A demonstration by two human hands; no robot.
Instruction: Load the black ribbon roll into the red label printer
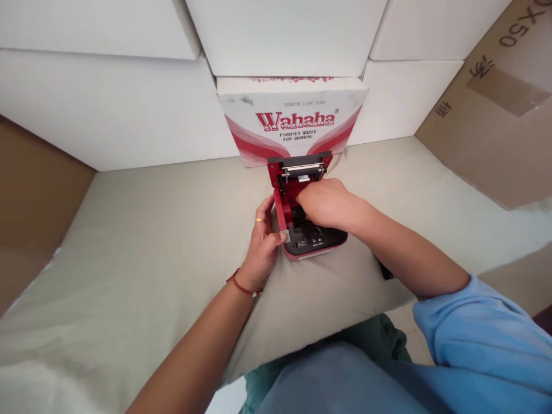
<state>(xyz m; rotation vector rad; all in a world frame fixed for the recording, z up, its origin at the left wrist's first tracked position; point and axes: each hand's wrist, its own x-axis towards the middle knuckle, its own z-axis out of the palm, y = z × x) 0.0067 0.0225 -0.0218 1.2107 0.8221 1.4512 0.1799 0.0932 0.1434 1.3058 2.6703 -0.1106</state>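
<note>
A small red and black label printer (317, 244) sits on the cloth-covered surface, its hinged lid (301, 165) raised with a dark roller and metal bar on the underside. My left hand (264, 238) grips the printer's left side, thumb on a grey piece near the front corner and fingers along the red wall. Inside the body reaches my right hand (323, 201), bent down into the compartment. Its fingertips are hidden, so I cannot tell what they touch or hold.
Behind the printer stands a Wahaha water carton (297, 123) among stacked white boxes (129, 109). Brown cardboard boxes flank both sides, one at the right (487, 126). A dark object (385, 270) lies partly under my right forearm. The pale cloth (172, 259) ends near my lap.
</note>
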